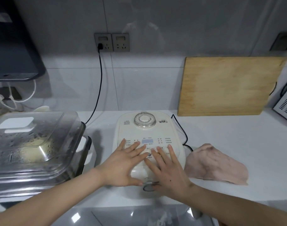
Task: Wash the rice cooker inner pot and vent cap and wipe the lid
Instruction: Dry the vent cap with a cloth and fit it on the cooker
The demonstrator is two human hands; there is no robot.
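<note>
A cream rice cooker [172, 132] stands on the white counter with its lid [159, 128] closed. A round clear vent cap [144, 120] sits on the lid's far part. My left hand [123, 163] lies flat on the lid's front left, fingers straight and spread over the control panel. My right hand [165, 170] lies flat beside it on the front right, fingers also straight. Both thumbs reach down to the round lid button [147, 187] at the cooker's front. The inner pot is hidden inside.
A pink cloth [216, 165] lies crumpled on the counter right of the cooker. A steamer with a clear lid [33, 144] stands at the left. A wooden cutting board [227, 85] leans on the wall. The cooker's black cord [99, 82] runs to a wall socket.
</note>
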